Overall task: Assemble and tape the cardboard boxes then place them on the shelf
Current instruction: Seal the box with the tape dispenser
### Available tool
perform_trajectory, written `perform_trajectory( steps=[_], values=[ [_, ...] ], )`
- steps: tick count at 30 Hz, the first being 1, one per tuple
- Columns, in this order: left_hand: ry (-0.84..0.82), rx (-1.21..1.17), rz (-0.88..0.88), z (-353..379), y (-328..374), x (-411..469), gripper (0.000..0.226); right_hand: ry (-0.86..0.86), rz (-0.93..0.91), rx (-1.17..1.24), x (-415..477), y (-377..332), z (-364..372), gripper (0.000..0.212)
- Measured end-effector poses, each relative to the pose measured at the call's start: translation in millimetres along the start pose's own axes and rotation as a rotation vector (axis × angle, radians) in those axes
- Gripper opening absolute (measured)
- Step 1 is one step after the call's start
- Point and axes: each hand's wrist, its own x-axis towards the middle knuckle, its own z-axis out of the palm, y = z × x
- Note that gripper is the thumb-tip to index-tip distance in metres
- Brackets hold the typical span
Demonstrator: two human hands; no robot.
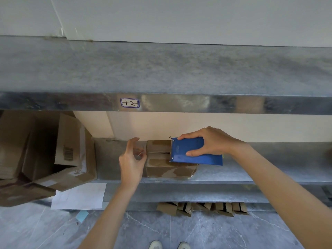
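Observation:
A small brown cardboard box (168, 169) with clear tape on its top lies on the middle metal shelf (251, 173). My right hand (210, 142) grips a blue tape dispenser (203, 159) and holds it over the right half of the box's top. My left hand (130, 164) is at the box's left end. Its thumb and fingers pinch a strip of clear tape (139, 150) that runs off the box's left edge. The dispenser hides part of the box's top.
Large open cardboard boxes (71, 150) crowd the left end of the shelf and hang over its edge. An upper shelf carries a label (129, 102). Flat cardboard pieces (203, 208) lie under the lowest shelf, with a white sheet (79, 195) to their left. My shoes (168, 245) stand on the grey floor.

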Motion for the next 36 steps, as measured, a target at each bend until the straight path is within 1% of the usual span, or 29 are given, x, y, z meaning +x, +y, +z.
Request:
perform_trajectory(
  steps=[3, 5, 8, 10, 12, 14, 16, 17, 18, 19, 20, 21, 22, 23, 24, 25, 27, 31, 36],
  values=[
    [-0.011, -0.041, -0.035, 4.5, -2.0, 0.7, 0.052, 0.007, 0.006, 0.001, 0.2, -0.7, 0.3, 0.051],
    [-0.019, -0.076, -0.081, 5.7, -6.3, 4.6, 0.048, 0.008, 0.012, 0.001, -0.4, -1.9, 0.3, 0.050],
    [-0.079, -0.044, -0.161, 3.9, -17.9, 8.8, 0.034, 0.012, 0.019, 0.009, -0.4, -1.8, 0.4, 0.050],
    [-0.135, -0.022, -0.202, 1.4, -25.0, 8.0, 0.032, 0.018, 0.019, 0.014, -0.6, -1.1, 0.9, 0.050],
    [-0.156, -0.010, -0.207, -1.0, -27.0, 8.4, 0.034, 0.018, 0.023, 0.016, -1.2, -0.8, 1.4, 0.051],
    [-0.139, 0.028, -0.149, -4.0, -23.9, 12.6, 0.036, 0.014, 0.026, 0.019, -1.6, -1.8, 2.0, 0.051],
    [-0.138, 0.042, -0.009, -6.5, -15.0, 17.8, 0.036, 0.015, 0.028, 0.017, -1.8, -1.7, 2.0, 0.052],
    [-0.177, 0.015, 0.063, -6.8, -9.9, 20.8, 0.036, 0.015, 0.030, 0.021, -2.0, -1.7, 1.7, 0.052],
    [-0.260, -0.017, 0.113, -6.4, -4.6, 23.2, 0.038, 0.013, 0.031, 0.028, -2.2, -1.8, 1.4, 0.052],
    [-0.380, -0.028, 0.136, -5.2, -0.2, 24.3, 0.044, 0.011, 0.032, 0.032, -2.6, -2.1, 1.4, 0.053],
    [-0.521, -0.015, 0.138, -3.2, 3.1, 24.8, 0.057, 0.008, 0.034, 0.031, -2.8, -2.6, 1.3, 0.053],
    [-0.646, 0.017, 0.137, -0.6, 4.5, 25.0, 0.076, 0.006, 0.038, 0.028, -3.3, -3.1, 1.2, 0.054],
    [-0.734, 0.060, 0.147, 2.5, 5.1, 25.4, 0.093, 0.004, 0.042, 0.025, -3.0, -3.8, 1.1, 0.053],
    [-0.783, 0.102, 0.168, 5.8, 5.0, 25.7, 0.106, 0.001, 0.044, 0.021, -2.6, -4.3, 0.8, 0.053],
    [-0.801, 0.136, 0.193, 9.7, 4.5, 25.4, 0.114, -0.004, 0.045, 0.016, -2.1, -4.8, 0.5, 0.054],
    [-0.796, 0.158, 0.215, 13.7, 3.9, 24.5, 0.117, -0.013, 0.047, 0.009, -1.6, -5.2, -0.2, 0.054],
    [-0.740, 0.170, 0.236, 21.1, 3.5, 21.0, 0.116, -0.045, 0.050, 0.006, -1.2, -4.1, -2.0, 0.056],
    [-0.609, 0.139, 0.260, 32.9, -1.9, 13.6, 0.102, -0.156, 0.029, 0.059, 0.5, 2.4, -6.8, 0.057],
    [-0.565, 0.088, 0.218, 36.8, -5.5, 10.8, 0.098, -0.263, -0.035, 0.069, 3.0, 11.4, -10.2, 0.058]
  ],
)
